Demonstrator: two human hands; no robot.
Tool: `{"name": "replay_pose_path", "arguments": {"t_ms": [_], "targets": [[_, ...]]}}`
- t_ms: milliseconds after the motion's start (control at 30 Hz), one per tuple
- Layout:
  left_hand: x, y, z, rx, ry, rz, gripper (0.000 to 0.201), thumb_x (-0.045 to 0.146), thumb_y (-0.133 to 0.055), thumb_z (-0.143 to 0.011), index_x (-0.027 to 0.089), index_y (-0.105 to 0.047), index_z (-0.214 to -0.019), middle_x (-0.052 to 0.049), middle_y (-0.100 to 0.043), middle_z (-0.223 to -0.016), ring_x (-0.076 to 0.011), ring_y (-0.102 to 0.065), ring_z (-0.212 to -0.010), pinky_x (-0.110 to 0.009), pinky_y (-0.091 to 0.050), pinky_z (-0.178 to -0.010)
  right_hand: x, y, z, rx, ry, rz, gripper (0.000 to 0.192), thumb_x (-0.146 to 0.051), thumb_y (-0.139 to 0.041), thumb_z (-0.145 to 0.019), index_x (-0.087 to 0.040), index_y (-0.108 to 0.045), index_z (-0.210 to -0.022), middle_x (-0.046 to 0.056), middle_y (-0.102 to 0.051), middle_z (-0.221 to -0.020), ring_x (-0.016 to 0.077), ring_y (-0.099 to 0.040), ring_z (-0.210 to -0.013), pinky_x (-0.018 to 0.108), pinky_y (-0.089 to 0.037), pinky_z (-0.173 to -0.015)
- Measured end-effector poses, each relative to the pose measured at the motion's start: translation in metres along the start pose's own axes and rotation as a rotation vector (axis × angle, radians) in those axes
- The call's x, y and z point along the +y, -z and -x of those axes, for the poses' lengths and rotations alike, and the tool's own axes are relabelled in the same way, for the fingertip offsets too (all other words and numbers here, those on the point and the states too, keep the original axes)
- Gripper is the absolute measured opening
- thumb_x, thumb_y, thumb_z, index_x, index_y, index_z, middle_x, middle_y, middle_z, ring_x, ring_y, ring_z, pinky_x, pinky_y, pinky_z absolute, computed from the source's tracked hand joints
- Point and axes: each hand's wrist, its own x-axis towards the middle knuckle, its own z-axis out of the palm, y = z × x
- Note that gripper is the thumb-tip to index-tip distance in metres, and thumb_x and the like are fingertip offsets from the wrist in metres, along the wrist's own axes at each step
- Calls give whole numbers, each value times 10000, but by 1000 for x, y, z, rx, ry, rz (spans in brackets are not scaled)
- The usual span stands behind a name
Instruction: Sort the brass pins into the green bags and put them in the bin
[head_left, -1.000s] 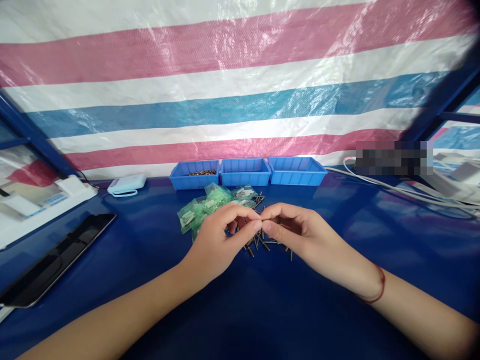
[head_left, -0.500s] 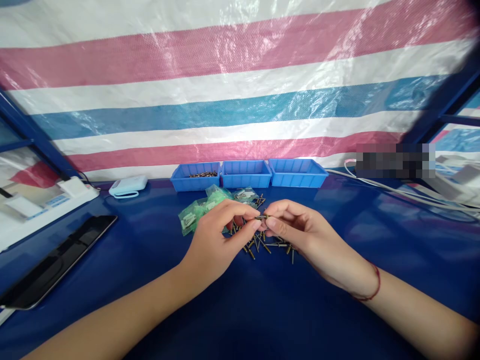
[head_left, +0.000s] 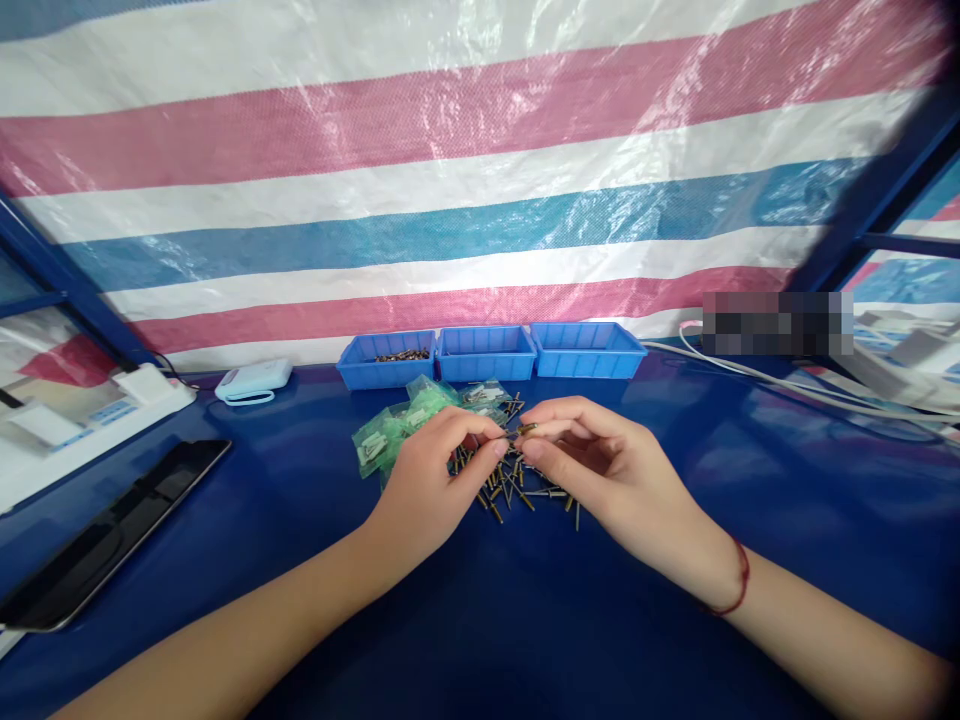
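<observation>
I sit at a blue table point(head_left: 675, 620) backed by a striped tarpaulin point(head_left: 450, 150), and I judge myself in the middle of fitting together one small brass pin point(head_left: 520, 432), taken from the loose pile of pins point(head_left: 517, 485) that lies on the table just beneath my fingers. The pin is off the surface, held level between my two hands, in front of the green packets point(head_left: 390, 425) and short of the three blue bins point(head_left: 487, 352); the left bin holds a few dark pieces, the other two show nothing I can make out.

My forearms come in from both lower corners and meet at the middle, wrists raised off the table. My left hand point(head_left: 427, 480) is curled, thumb and forefinger pinched on one end of the pin, the other fingers tucked under. My right hand point(head_left: 607, 470), a red string at its wrist, is turned palm inward, thumb and forefinger pinched on the other end, the remaining fingers loosely bent.

The piece is tiny, so I cannot tell whether it is one part or two being joined. I judge that the next move calls for both pinches kept steady and aligned along the pin's axis, with light pressure only.

A dark tablet point(head_left: 112, 535) lies well off to my left.
</observation>
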Motion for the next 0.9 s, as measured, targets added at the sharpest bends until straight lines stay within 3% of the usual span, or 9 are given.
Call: {"name": "replay_pose_path", "arguments": {"t_ms": [100,233,333,433,567,700,900], "targets": [[-5,-3,-12,-22,-33,-45,56,177,-581,-879,209,-616,-850,8,-644,-817,-139,-579,-752,-262,-454,-690,-1,2,0,20,-35,-16,207,-244,-657,-815,-213,-588,-1008,-10,-658,-803,103,-613,-692,216,-493,-623],[-26,-5,-54,83,-74,-390,105,222,-549,-901,209,-622,-825,6,-668,-840,-161,-583,-800,-303,-460,-761,1,12,-7,87,-103,130,133,-250,-582,-840,-203,-552,-960,-41,-563,-687,93,-513,-571,220,-428,-531],[-48,-11,-91,117,-62,-496,121,197,-543,-887,189,-648,-828,-40,-667,-866,-221,-561,-877,-383,-434,-830,5,20,-10,-92,-114,430,66,-177,-510,-825,-195,-563,-790,-35,-534,-651,99,-467,-558,238,-378,-526],[-60,-20,-106,128,-62,-583,200,164,-528,-861,146,-672,-998,-119,-634,-981,-305,-501,-992,-457,-409,-851,8,23,-9,-299,-25,771,87,-167,-538,-774,-192,-541,-691,-30,-546,-640,114,-469,-581,267,-356,-573],[-47,-25,-84,83,-122,-631,306,205,-509,-868,160,-640,-1141,-115,-612,-1048,-308,-470,-1017,-454,-412,-858,11,21,-4,-422,88,1013,217,-352,-666,-737,-184,-540,-684,0,-571,-701,156,-496,-672,306,-358,-654],[-21,-12,-41,-13,-215,-547,265,202,-513,-877,187,-649,-1103,-78,-625,-1028,-256,-495,-972,-422,-425,-881,14,18,-3,-470,126,1012,128,-220,-582,-816,-180,-570,-694,16,-592,-739,163,-528,-733,313,-373,-714],[-6,7,-1,-98,-32,-171,227,170,-575,-837,215,-641,-1050,-38,-658,-946,-206,-564,-924,-377,-459,-847,4,17,-7,-363,88,754,114,-129,-547,-804,-190,-609,-729,-3,-572,-725,128,-525,-665,259,-390,-629]]}}
